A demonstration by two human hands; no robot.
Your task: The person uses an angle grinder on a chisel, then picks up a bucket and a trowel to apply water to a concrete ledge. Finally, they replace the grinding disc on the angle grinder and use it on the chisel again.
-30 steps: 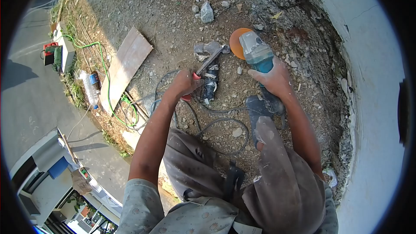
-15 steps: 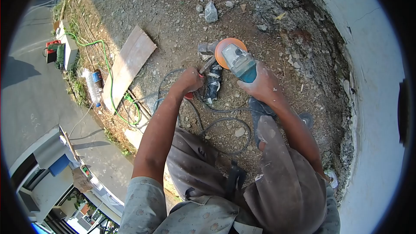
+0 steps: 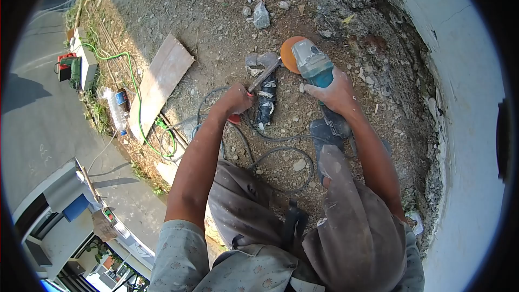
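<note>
My right hand [image 3: 336, 93] is wrapped around the body of a teal angle grinder [image 3: 314, 64] with an orange disc [image 3: 292, 54]. My left hand [image 3: 237, 100] is closed on the red handle of a narrow metal tool [image 3: 265, 75], whose exact kind I cannot make out. This tool points up and right, its tip close to the disc's left edge; the two look slightly apart. Beneath it on the dirt lies a hammer [image 3: 265, 105] with a dark, wrapped handle, its head partly covered with pale dirt.
A grey cable [image 3: 281, 189] loops across the soil near my feet. To the left lie a wooden board [image 3: 162, 78], a green cord [image 3: 134, 70] and plastic bottles [image 3: 114, 108]. A stone [image 3: 261, 15] sits ahead, and a white wall [image 3: 470, 130] runs along the right.
The angle grinder has shifted right and slightly down, away from the metal tool, uncovering more of the tool's tip. My left hand has hardly moved.
</note>
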